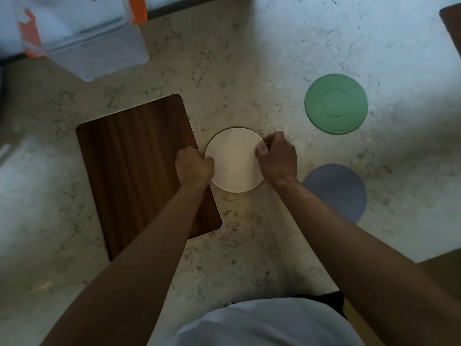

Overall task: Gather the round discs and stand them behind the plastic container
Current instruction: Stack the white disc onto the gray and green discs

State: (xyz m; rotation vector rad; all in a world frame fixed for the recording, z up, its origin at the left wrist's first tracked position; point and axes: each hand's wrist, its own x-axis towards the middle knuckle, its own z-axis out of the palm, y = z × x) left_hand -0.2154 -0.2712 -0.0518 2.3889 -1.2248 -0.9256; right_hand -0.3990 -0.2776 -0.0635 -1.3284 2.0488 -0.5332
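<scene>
A white round disc (234,159) lies on the marble counter in the middle of the view. My left hand (194,167) grips its left rim with curled fingers, and my right hand (278,157) pinches its right rim. A green disc (336,103) with raised rings lies flat further back on the right. A grey-blue disc (335,191) lies flat at the right, partly hidden by my right forearm. The clear plastic container (99,46) with orange clips stands at the back left.
A dark wooden board (139,166) lies just left of the white disc, under my left forearm. A brown edge (451,21) shows at the far right corner. The marble counter (237,71) stretches between the container and the discs.
</scene>
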